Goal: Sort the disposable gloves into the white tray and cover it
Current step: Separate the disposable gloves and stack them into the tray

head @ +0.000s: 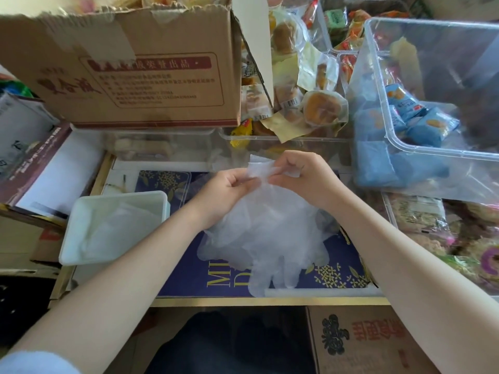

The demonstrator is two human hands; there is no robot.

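Observation:
A bunch of clear disposable gloves (267,238) hangs in front of me over a dark blue printed box top (337,273). My left hand (229,188) and my right hand (305,175) pinch the gloves' upper edge between fingertips at mid-frame. The glove fingers droop down toward the table's front edge. The white tray (81,255) stands to the left of my left forearm, with some clear gloves lying inside it. No tray cover is recognisable.
A large cardboard box (140,76) stands at the back left. Clear plastic bins (405,136) with wrapped snacks fill the back and right. Another carton (364,341) sits low at the front right, and a maroon box (35,168) at the left.

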